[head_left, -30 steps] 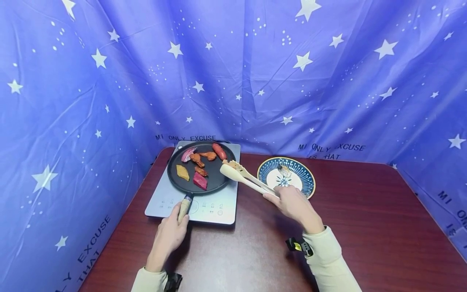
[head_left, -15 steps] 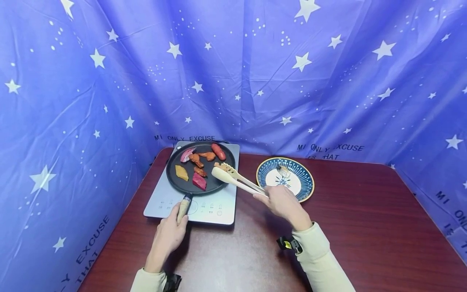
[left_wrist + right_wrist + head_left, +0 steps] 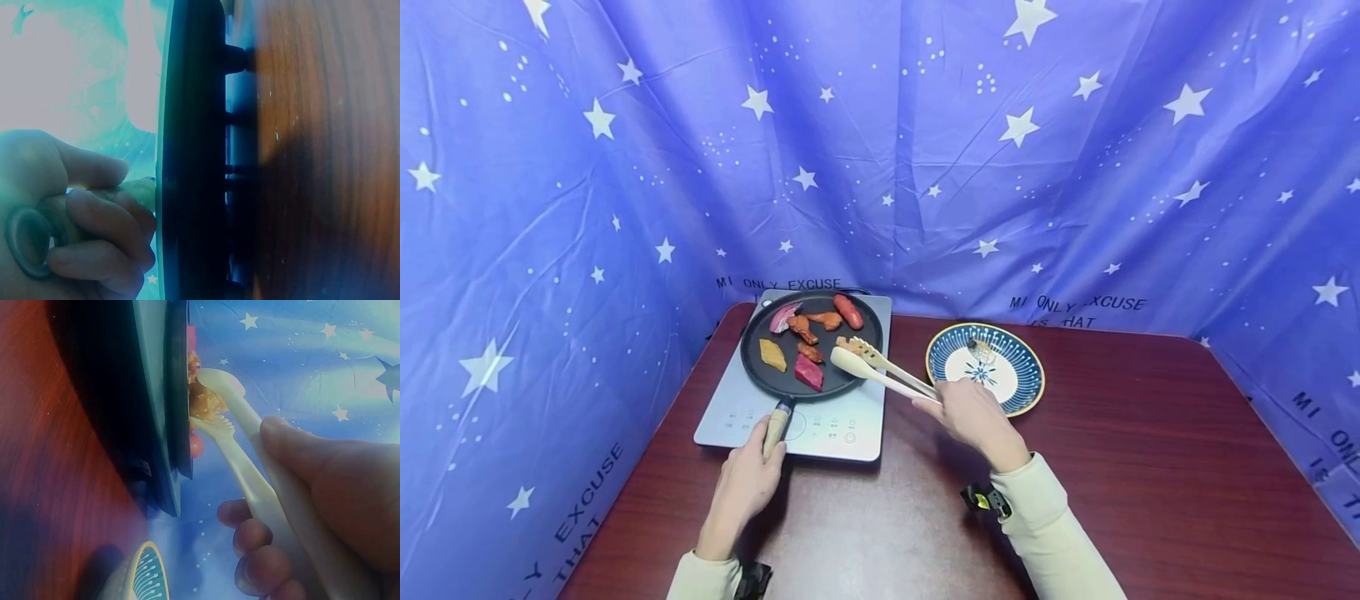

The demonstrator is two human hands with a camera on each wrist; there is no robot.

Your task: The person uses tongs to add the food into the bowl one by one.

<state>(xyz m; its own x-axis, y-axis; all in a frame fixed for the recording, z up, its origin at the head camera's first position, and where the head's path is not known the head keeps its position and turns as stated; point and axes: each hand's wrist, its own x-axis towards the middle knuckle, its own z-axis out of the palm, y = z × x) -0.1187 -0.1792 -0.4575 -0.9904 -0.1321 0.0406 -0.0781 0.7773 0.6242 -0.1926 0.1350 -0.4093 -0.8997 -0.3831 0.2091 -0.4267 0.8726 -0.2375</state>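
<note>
My left hand [image 3: 749, 478] grips the handle [image 3: 777, 427] of a black frying pan [image 3: 842, 383], its fingers curled round it in the left wrist view. My right hand [image 3: 974, 419] holds cream-coloured tongs [image 3: 887, 375] over the pan's right side. Between the tongs' ends is a golden-brown piece of food [image 3: 207, 403], partly hidden by them. In the pan lie a red sausage [image 3: 848, 312], brown drumstick-like pieces [image 3: 802, 328], a small brown piece [image 3: 811, 353], a yellow slice [image 3: 772, 355], a dark pink chunk [image 3: 808, 372] and a pink-and-white slice [image 3: 785, 317].
Under the pan is a silver induction cooker [image 3: 730, 425] with touch controls. A blue-patterned plate [image 3: 1032, 375] with a yellow rim stands right of it, bearing a small clear-and-dark item [image 3: 982, 351]. A starry blue curtain [image 3: 955, 167] borders the reddish-brown table [image 3: 1150, 433].
My right hand has moved left with the tongs, bringing the golden-brown piece from the pan's right edge to over its inside. My left hand stays on the handle.
</note>
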